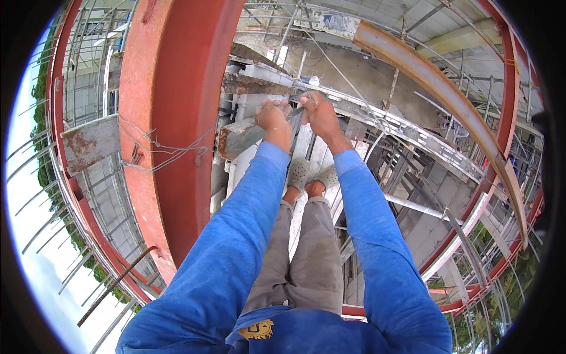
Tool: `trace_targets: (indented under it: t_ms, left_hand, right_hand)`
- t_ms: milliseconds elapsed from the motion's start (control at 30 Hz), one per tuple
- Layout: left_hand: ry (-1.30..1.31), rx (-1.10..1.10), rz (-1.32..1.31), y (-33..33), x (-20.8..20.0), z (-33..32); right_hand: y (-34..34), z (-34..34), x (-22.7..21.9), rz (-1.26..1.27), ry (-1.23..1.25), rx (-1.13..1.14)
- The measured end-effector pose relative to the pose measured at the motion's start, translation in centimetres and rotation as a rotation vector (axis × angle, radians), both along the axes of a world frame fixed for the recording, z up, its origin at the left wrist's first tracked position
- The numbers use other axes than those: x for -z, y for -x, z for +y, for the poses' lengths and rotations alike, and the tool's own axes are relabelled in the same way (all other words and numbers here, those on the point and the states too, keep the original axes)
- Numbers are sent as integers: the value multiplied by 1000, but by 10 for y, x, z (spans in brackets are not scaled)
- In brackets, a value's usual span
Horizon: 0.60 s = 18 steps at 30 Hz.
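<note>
Both my hands are raised close together in front of me, above pale planks (pixel 302 144). My left hand (pixel 273 117) has its fingers curled in, and what they hold, if anything, does not show. Beside it my right hand (pixel 320 116) is pinched, thumb against fingers; a thin wire-like line shows near its fingertips, too fine to be sure of. Just left of my left hand lies a grey bar with a rusty end (pixel 239 139). Further left stands a big red steel beam (pixel 191 100), with loose tie wire (pixel 168 154) wrapped round it.
My feet in grey clogs (pixel 298 171) stand on the narrow planks. A rusty curved beam (pixel 436 88) and scaffold pipes (pixel 420 206) are on the right, with open gaps down to lower levels. A rebar end (pixel 118 285) sticks out at lower left.
</note>
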State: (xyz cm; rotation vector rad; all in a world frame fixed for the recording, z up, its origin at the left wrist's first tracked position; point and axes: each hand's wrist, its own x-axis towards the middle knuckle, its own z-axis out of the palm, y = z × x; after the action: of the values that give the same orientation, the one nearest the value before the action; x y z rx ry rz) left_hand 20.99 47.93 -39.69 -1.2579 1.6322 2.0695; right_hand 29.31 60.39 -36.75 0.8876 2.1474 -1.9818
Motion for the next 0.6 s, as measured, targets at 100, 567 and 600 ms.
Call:
trace_targets:
  t_ms: [100,567,600]
  left_hand:
    - [59,-81,-5,13,4,1]
    - [48,59,4,18,10,-6]
    - [69,62,-18,18,11,-8]
  right_hand:
    - [-25,18,26,-49,107,-42]
    - [-52,-37,34,-148,110,54]
    - [-52,-40,31,-150,60,52]
